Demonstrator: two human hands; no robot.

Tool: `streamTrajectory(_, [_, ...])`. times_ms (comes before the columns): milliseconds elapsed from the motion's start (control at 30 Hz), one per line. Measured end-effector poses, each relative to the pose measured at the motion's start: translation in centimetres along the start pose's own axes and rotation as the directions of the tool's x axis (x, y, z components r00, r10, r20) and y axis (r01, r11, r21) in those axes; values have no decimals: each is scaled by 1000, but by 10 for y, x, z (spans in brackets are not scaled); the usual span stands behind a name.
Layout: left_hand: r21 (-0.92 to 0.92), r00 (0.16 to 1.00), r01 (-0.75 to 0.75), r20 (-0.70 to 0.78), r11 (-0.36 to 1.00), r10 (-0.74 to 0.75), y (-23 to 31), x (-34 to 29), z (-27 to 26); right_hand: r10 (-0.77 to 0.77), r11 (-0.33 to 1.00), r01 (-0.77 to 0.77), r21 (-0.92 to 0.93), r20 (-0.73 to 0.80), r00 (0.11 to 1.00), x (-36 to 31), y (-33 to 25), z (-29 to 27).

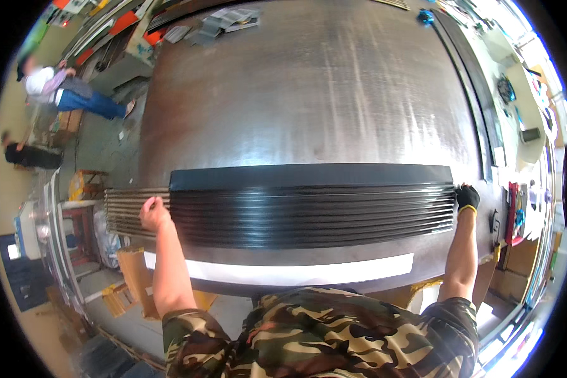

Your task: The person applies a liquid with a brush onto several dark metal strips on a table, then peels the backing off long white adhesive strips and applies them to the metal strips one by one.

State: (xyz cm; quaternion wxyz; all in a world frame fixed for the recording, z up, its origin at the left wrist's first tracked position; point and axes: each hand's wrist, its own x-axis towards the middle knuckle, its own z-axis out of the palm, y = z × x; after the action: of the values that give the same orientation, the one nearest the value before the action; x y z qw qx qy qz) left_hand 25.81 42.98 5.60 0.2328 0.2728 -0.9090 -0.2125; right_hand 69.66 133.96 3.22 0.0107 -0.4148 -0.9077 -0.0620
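Note:
Several long black strips [309, 214] lie side by side across the near part of the table, with a wide flat black band [309, 175] along their far side. Past their left end stick out several thin bronze-coloured strips [126, 211]. My bare left hand [154, 214] is over these, its fingers pinched close to the black strips' left end; what is between the fingertips is too small to make out. At the opposite end, my right hand [467, 198], in a black glove with a yellow cuff, has its fingers closed at the tip of a black strip.
The big dark table [296, 88] stretches away from me. A long white strip [296, 271] lies along its near edge, grey sheets [227, 22] at its far left. Dark bars [466, 88] run along the right side. Two people [75, 91] stand at left. Cardboard boxes [135, 277] are below.

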Motion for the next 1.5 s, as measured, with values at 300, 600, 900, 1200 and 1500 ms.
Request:
streamTrajectory(300, [-399, 205, -817, 474, 417, 856, 126, -198, -57, -262, 851, 273, 449, -88, 961, -109, -247, -87])
streamTrajectory(600, [-298, 731, -548, 283, 781, 621, -29, -111, -124, -732, 499, 768, 402, -279, 621, -257, -541, -132])
streamTrajectory(900, [-104, 948, -251, 177, 962, 266, -229, -53, -201, -900, 256, 895, 366, -247, 358, -361, -814, -181])
streamTrajectory(1200, [-296, 967, -185, 115, 937, 227, -224, -10, -159, -892, -336, 724, 602, -451, -38, -501, -815, -211])
streamTrajectory(1500, [-221, 895, -439, -24, 871, 445, -212, -12, -156, -909, -366, 774, 516, -376, -179, -503, -749, -196])
